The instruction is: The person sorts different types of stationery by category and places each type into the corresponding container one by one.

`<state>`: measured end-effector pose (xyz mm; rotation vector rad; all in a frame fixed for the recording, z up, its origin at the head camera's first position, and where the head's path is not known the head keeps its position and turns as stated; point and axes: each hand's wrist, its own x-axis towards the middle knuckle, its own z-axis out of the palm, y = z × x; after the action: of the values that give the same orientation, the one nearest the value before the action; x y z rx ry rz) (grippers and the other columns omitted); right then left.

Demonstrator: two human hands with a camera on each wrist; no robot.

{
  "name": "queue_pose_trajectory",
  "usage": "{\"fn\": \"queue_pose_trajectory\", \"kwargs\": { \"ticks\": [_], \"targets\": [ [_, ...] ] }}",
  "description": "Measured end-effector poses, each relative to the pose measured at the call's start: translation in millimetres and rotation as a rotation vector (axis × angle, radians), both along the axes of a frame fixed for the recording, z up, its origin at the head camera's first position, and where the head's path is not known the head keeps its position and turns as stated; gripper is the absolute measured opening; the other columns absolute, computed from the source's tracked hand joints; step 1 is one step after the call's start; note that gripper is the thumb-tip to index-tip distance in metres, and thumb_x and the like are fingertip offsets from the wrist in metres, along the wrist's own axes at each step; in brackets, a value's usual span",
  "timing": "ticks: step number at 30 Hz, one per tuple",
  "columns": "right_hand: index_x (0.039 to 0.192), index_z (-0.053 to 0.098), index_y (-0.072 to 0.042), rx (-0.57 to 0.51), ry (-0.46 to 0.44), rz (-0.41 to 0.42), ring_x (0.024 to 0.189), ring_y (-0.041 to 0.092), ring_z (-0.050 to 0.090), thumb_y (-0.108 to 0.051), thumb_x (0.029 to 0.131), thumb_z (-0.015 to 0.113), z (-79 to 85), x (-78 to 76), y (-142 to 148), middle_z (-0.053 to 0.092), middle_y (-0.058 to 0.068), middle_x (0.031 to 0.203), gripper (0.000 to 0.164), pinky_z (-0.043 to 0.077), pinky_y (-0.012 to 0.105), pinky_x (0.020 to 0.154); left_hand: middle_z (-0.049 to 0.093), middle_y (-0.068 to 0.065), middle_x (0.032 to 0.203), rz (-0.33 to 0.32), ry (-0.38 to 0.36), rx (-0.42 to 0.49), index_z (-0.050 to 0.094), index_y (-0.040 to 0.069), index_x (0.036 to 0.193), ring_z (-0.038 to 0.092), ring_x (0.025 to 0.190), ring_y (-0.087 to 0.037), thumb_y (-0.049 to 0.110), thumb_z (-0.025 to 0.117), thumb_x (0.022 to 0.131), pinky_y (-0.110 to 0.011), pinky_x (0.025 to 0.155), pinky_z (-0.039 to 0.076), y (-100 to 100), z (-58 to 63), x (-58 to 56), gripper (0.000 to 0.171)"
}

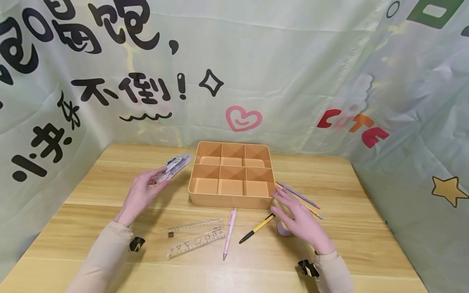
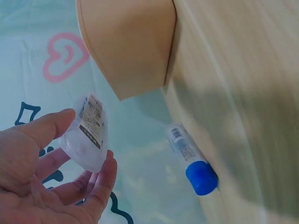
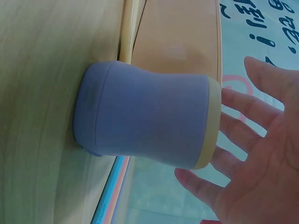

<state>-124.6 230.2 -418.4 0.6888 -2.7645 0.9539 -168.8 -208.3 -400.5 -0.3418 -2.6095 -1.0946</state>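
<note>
In the head view my left hand [image 1: 141,193] pinches a clear plastic package [image 1: 175,166] left of the tan divided box [image 1: 231,201]. The left wrist view shows the printed label on this package [image 2: 92,123], with my thumb on one side and fingers on the other; what it contains is unclear. My right hand [image 1: 301,217], its fingers spread and relaxed, is beside the box's right corner. Close to those fingers stands a purple, waisted cup-like object [image 3: 149,114] with a cream rim. Most of it is hidden by the hand in the head view.
Two clear rulers [image 1: 198,241], a pink pen [image 1: 229,234] and a yellow-and-black pen [image 1: 257,228] lie before the box. Pencils [image 1: 301,196] lie to its right. A blue-capped glue stick [image 2: 191,158] is on the table beyond my left hand. Printed cloth [image 1: 293,81] hangs behind.
</note>
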Motion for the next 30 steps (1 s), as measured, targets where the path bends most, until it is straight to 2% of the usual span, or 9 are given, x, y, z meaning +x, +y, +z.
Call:
{"fn": "queue_pose_trajectory", "kwargs": {
  "ticks": [8, 12, 19, 25, 30],
  "targets": [
    [0.135, 0.054, -0.001, 0.055, 0.038, -0.022, 0.139, 0.035, 0.024, -0.032, 0.096, 0.058, -0.3, 1.0, -5.1, 0.039, 0.017, 0.148, 0.05, 0.029, 0.062, 0.107, 0.063, -0.026, 0.107, 0.005, 0.008, -0.04, 0.059, -0.005, 0.127, 0.057, 0.084, -0.033, 0.026, 0.067, 0.09, -0.041, 0.064, 0.048, 11.2, 10.4, -8.8, 0.049],
    [0.132, 0.057, 0.001, 0.061, 0.077, -0.029, 0.136, 0.037, 0.029, -0.03, 0.095, 0.06, -0.2, 1.3, -6.8, 0.042, 0.018, 0.146, 0.049, 0.03, 0.062, 0.106, 0.064, -0.027, 0.109, 0.001, 0.012, -0.048, 0.059, -0.005, 0.126, 0.054, 0.085, -0.032, 0.023, 0.067, 0.09, -0.046, 0.07, 0.047, 16.6, 16.1, -16.9, 0.046],
    [0.13, 0.058, 0.001, 0.083, 0.124, -0.045, 0.133, 0.037, 0.034, -0.028, 0.093, 0.062, -0.6, 2.4, -10.1, 0.044, 0.018, 0.145, 0.047, 0.034, 0.06, 0.105, 0.062, -0.028, 0.116, -0.014, 0.015, -0.067, 0.06, -0.005, 0.125, 0.053, 0.099, -0.038, 0.021, 0.068, 0.089, -0.057, 0.088, 0.042, 26.6, 25.0, -32.2, 0.045],
    [0.129, 0.06, 0.0, 0.092, 0.15, -0.07, 0.13, 0.039, 0.039, -0.023, 0.092, 0.064, 0.1, 2.8, -12.2, 0.047, 0.02, 0.142, 0.044, 0.038, 0.062, 0.101, 0.064, -0.03, 0.112, -0.058, 0.03, -0.117, 0.062, -0.006, 0.122, 0.055, 0.098, -0.04, 0.015, 0.069, 0.088, -0.058, 0.088, 0.042, 37.6, 30.9, -46.1, 0.041],
    [0.13, 0.059, 0.0, 0.09, 0.141, -0.077, 0.13, 0.038, 0.039, -0.021, 0.092, 0.064, 0.5, 2.6, -13.3, 0.046, 0.019, 0.143, 0.043, 0.039, 0.061, 0.1, 0.065, -0.028, 0.111, -0.083, 0.002, -0.167, 0.063, -0.006, 0.121, 0.054, 0.1, -0.04, 0.013, 0.069, 0.087, -0.057, 0.09, 0.041, 43.9, 31.1, -54.2, 0.04]
  ]
}}
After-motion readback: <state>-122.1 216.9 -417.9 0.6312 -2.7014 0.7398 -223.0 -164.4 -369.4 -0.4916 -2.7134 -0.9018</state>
